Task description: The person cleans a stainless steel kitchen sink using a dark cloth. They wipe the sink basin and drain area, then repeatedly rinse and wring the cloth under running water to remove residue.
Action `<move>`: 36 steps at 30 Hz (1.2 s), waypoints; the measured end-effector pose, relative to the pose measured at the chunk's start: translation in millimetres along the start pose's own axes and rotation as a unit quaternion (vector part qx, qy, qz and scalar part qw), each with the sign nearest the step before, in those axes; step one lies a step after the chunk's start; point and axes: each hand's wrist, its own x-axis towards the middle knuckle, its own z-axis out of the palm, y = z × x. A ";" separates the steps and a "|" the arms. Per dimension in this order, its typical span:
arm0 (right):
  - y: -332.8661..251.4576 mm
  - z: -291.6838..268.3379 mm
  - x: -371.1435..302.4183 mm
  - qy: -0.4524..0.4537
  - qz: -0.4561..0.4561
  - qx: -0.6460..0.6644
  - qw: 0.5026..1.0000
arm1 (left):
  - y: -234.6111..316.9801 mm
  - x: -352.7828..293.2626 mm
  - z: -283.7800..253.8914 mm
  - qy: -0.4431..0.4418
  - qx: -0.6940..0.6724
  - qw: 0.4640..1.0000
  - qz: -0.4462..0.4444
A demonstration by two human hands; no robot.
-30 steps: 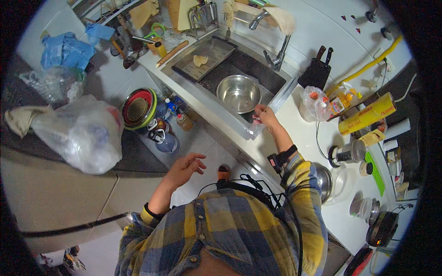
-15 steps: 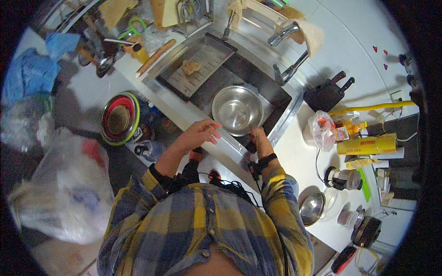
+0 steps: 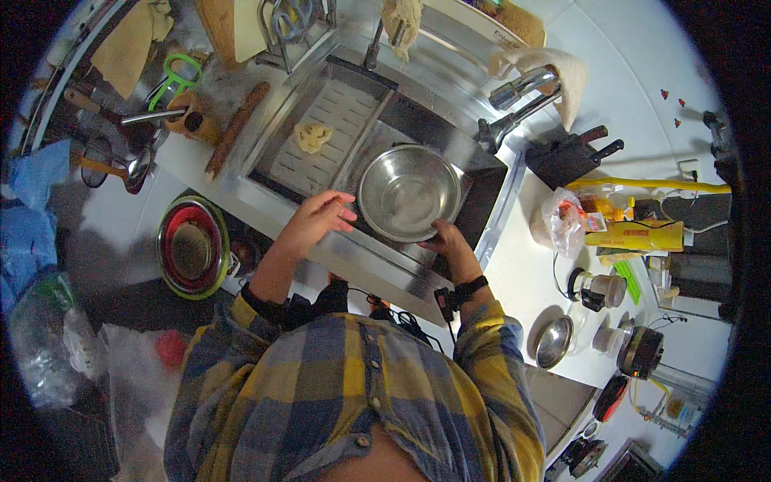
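A round stainless steel bowl [image 3: 405, 201] is over the right part of the sink [image 3: 482, 193]. At the bowl's near right rim, my right hand [image 3: 448, 243] grips the edge, its fingers partly hidden. To the bowl's left, my left hand [image 3: 315, 223] hovers over the sink's front edge, fingers apart and holding nothing. A slotted metal tray [image 3: 337, 120] fills the sink's left part, and a crumpled pale lump [image 3: 312, 137] rests on it. The chrome faucet [image 3: 526, 88] stands behind the bowl, draped with a beige cloth [image 3: 572, 88].
Right of the sink are a black knife block [image 3: 562, 161], a bagged container [image 3: 560, 221] and a small metal bowl [image 3: 554, 341]. On the left are a wooden rolling pin [image 3: 237, 132] and, lower down, stacked basins [image 3: 191, 249]. Plastic bags [image 3: 52, 345] lie beyond them.
The view has shifted and turned slightly. The bowl looks a little larger, with my right hand still at its rim. My left hand stays open beside it.
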 end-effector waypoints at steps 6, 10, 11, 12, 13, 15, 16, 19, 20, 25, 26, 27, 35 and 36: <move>0.2 -28.2 -11.5 0.134 -0.243 -0.185 0.943 | 2.2 2.1 -10.9 -0.017 -0.024 0.999 -0.016; -24.3 4.0 -54.2 0.213 -0.371 -0.246 0.870 | 0.2 6.3 -12.3 -0.014 -0.025 1.000 -0.008; -28.3 11.5 -63.6 0.229 -0.427 -0.284 0.827 | 0.5 7.3 -10.6 -0.015 -0.020 1.000 -0.007; -31.7 18.9 -72.4 0.220 -0.462 -0.257 0.820 | 1.1 8.5 -7.1 -0.020 -0.015 1.000 -0.005; -37.1 22.8 -80.1 0.232 -0.504 -0.296 0.777 | 2.3 9.3 -4.9 -0.019 -0.010 1.000 -0.002; -46.1 30.3 -100.5 0.253 -0.580 -0.371 0.680 | 3.0 8.9 0.6 -0.023 -0.002 1.000 0.000; -50.4 40.4 -116.9 0.193 -0.606 -0.319 0.702 | 2.6 6.7 2.2 -0.021 0.002 1.000 -0.001; -61.8 50.3 -133.2 0.270 -0.625 -0.374 0.630 | 2.5 2.0 3.2 -0.033 -0.005 0.999 0.012; -62.8 48.1 -134.7 0.273 -0.644 -0.373 0.609 | -2.9 1.7 3.4 -0.031 -0.014 0.999 0.009; -64.4 45.7 -140.6 0.315 -0.674 -0.374 0.553 | 4.1 -8.6 17.3 0.000 -0.020 1.000 -0.014; -64.1 47.3 -138.9 0.297 -0.680 -0.345 0.575 | -19.0 2.9 8.0 -0.010 -0.039 0.999 0.000; -65.2 51.7 -143.2 0.279 -0.682 -0.320 0.596 | -20.4 -1.1 9.7 -0.002 -0.037 0.999 0.013; -64.5 46.0 -150.2 0.263 -0.749 -0.359 0.491 | -27.7 -2.9 33.6 0.005 -0.058 0.998 -0.015; -66.4 43.6 -148.8 0.261 -0.738 -0.349 0.515 | -30.7 0.9 37.1 0.003 -0.053 0.999 -0.001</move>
